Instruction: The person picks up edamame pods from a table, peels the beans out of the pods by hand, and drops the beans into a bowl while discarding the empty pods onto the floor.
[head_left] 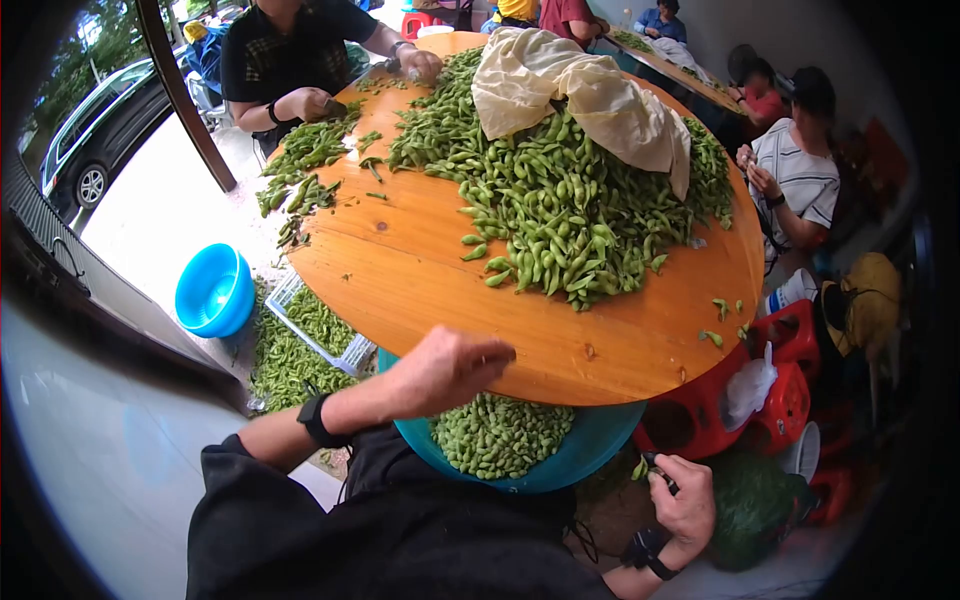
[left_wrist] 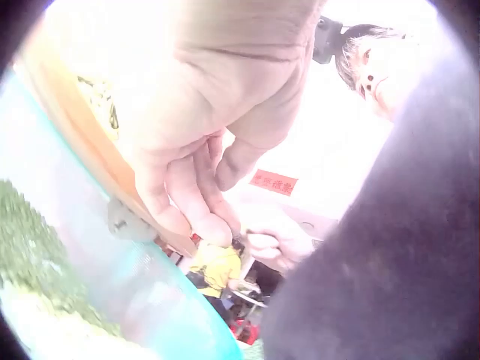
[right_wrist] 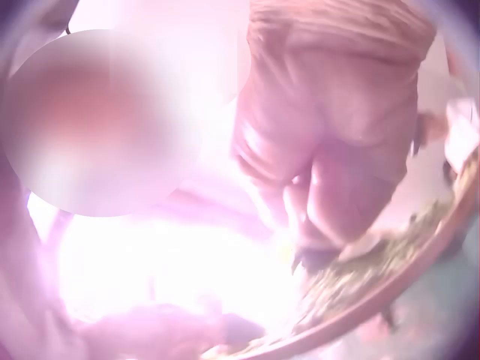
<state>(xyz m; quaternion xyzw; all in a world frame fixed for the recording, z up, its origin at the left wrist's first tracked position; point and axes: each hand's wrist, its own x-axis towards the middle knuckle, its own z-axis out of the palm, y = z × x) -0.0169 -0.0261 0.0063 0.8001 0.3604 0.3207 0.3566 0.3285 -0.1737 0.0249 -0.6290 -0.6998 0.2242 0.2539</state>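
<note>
My left hand hovers at the near edge of the round wooden table, above a teal basin of shelled green beans. Its fingers hang loosely curled, and nothing shows between them in the left wrist view. Lower right, beside the basin, my right hand grips a small black tool. A bit of green pod is at the tool's tip. The right wrist view is washed out, with only a dark tip below the fingers. Green soybean pods are heaped on the table, partly under a cream cloth.
A person works across the table at the left; another person sits at the right. On the floor are a blue basin, a white crate among scattered pods, red stools and a green net bag.
</note>
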